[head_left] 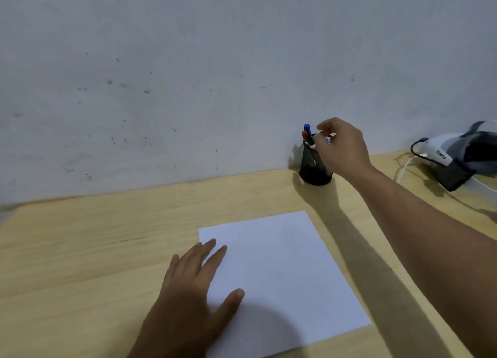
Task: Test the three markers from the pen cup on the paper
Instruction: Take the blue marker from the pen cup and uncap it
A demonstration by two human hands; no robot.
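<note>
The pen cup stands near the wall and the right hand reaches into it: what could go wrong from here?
1. The pen cup is light-looking mesh; pulling one marker at an angle may tip it.
2. The blue marker, red marker and a black one stand close together, so the right hand may drag out two.
3. The left hand presses only the paper's left edge; the sheet could slide.

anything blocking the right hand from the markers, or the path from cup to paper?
Nothing visible. The right hand is already at the rim of the pen cup, fingers just beside the blue marker and red marker. Bare table lies between cup and paper; the left hand only covers the paper's left edge.
</note>
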